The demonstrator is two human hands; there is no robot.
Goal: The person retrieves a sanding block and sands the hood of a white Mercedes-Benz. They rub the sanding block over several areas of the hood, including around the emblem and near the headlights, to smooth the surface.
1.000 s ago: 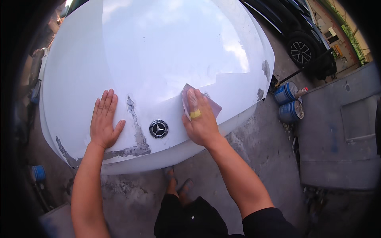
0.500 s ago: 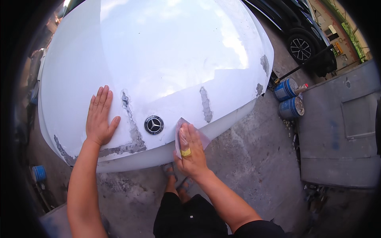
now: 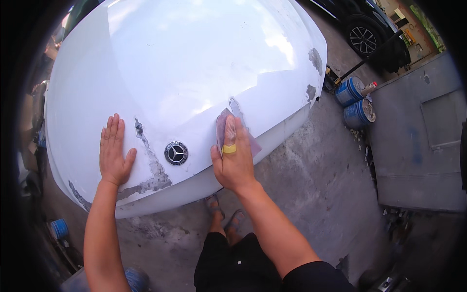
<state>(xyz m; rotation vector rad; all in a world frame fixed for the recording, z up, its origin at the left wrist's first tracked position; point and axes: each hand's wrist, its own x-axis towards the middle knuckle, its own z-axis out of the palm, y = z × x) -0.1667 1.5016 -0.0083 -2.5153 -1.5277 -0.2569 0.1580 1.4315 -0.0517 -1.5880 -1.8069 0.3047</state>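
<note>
My left hand (image 3: 115,152) lies flat on a white car hood (image 3: 170,82), fingers together and stretched out, holding nothing. Beside it, a rough grey stripe (image 3: 156,169) runs down the hood and along its front edge. My right hand (image 3: 235,165) presses a pinkish sheet of sandpaper (image 3: 222,122) against the hood near that edge. Yellow tape (image 3: 229,148) and clear wrap go round one of its fingers. The sheet and hand partly cover a second grey patch (image 3: 237,107). Between my hands sits a round black-and-silver badge (image 3: 176,153).
At the right, blue cans (image 3: 359,113) stand near a large grey panel (image 3: 413,160). Behind them is a dark car (image 3: 384,44). A blue can (image 3: 59,228) stands at lower left. My sandalled feet (image 3: 235,220) are on the concrete floor (image 3: 311,194).
My right hand has slid the sandpaper farther up the hood, onto the right grey patch. My left hand stays flat on the hood. The whole view has shifted slightly.
</note>
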